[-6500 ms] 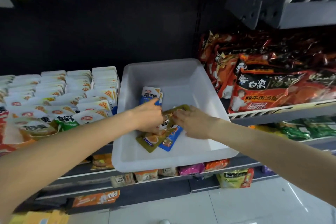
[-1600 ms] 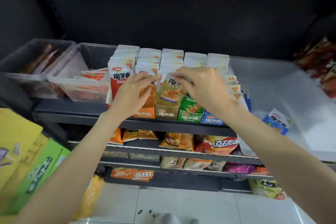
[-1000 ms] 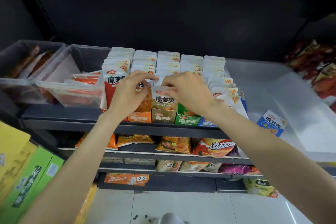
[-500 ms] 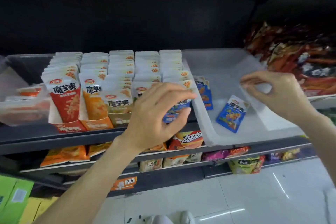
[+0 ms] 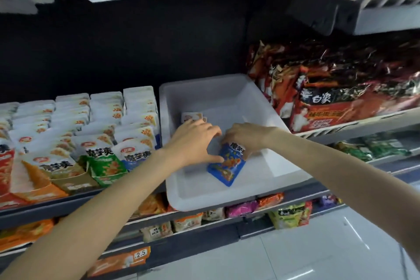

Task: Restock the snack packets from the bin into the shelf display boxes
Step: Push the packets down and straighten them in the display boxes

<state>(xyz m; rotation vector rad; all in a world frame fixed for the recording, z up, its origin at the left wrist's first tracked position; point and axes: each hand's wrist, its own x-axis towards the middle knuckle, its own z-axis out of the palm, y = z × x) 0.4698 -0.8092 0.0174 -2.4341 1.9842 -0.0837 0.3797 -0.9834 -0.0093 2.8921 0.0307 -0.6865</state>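
**Restock nearly finished: bin almost bare**

The right hand [image 5: 246,135] is pinching the top of a blue packet [image 5: 227,165] lying in the white bin [image 5: 227,198]. The left hand [image 5: 196,140] is spreading, touching it. 1 more packet [image 5: 190,117] is waiting behind. The display boxes [image 5: 75,179] are looking full.

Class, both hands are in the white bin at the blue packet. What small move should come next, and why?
Probably lift the blue packet clear of the white bin and carry it left to the blue display box. The right hand already grips the packet's top edge, the left hand rests beside it, and that box holds matching blue packets.
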